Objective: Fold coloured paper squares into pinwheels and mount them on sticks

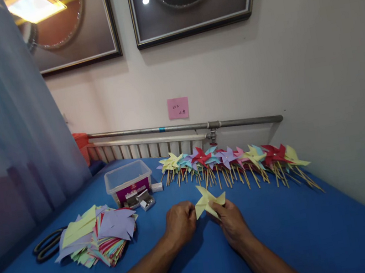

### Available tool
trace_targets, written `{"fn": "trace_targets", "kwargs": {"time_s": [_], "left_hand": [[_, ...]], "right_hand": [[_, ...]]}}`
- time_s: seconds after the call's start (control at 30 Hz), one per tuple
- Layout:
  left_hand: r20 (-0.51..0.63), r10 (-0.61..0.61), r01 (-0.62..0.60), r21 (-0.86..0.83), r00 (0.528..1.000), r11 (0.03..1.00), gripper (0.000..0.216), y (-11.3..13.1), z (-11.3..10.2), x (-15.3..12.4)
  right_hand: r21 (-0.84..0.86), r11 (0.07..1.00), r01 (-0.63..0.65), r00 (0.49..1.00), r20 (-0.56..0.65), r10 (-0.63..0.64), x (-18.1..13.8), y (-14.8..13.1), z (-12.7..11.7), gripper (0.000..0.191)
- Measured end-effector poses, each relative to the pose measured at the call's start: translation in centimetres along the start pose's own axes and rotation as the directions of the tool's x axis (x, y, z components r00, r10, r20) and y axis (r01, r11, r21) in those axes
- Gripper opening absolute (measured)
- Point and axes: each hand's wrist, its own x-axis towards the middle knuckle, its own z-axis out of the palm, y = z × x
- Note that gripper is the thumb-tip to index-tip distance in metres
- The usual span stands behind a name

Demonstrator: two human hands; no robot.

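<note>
Both my hands meet over the blue table, just above its middle. My left hand is closed in a pinch at the left edge of a yellow paper pinwheel. From the right, my right hand grips the same pinwheel with its fingers closed around the folded points. The pinwheel is held a little above the cloth, tilted toward me.
A long row of finished pinwheels on sticks lies along the back by the radiator. A clear plastic box with small staple boxes stands left of centre. A stack of coloured paper squares and black scissors lie at left.
</note>
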Motion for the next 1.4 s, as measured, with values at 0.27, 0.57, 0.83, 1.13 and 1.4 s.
{"fn": "trace_targets", "kwargs": {"time_s": [0.27,0.57,0.83,1.13,1.4], "left_hand": [[-0.006,-0.013,0.013,-0.013,1.0,1.0,0.02,0.26,0.14,-0.11],[-0.021,-0.056,0.053,-0.092,0.998,0.994,0.02,0.3,0.36,-0.04],[-0.015,-0.036,0.034,-0.099,0.999,0.995,0.02,-0.08,0.64,0.02],[-0.014,-0.049,0.046,-0.128,0.999,0.991,0.021,0.12,0.46,0.07],[-0.003,-0.057,0.056,-0.139,0.998,0.989,0.022,0.23,0.4,0.06]], "right_hand": [[-0.006,1.0,0.01,1.0,-0.025,-0.01,-0.18,-0.16,0.08,0.032],[-0.003,0.999,0.038,0.999,-0.008,-0.038,-0.12,-0.14,0.09,0.032],[-0.009,0.998,0.064,0.998,-0.001,-0.064,0.23,0.19,-0.16,0.032],[0.018,0.999,0.042,0.999,0.022,-0.042,-0.28,-0.33,0.23,0.032],[0.02,0.999,0.039,0.999,-0.005,-0.039,-0.13,-0.21,0.26,0.034]]}}
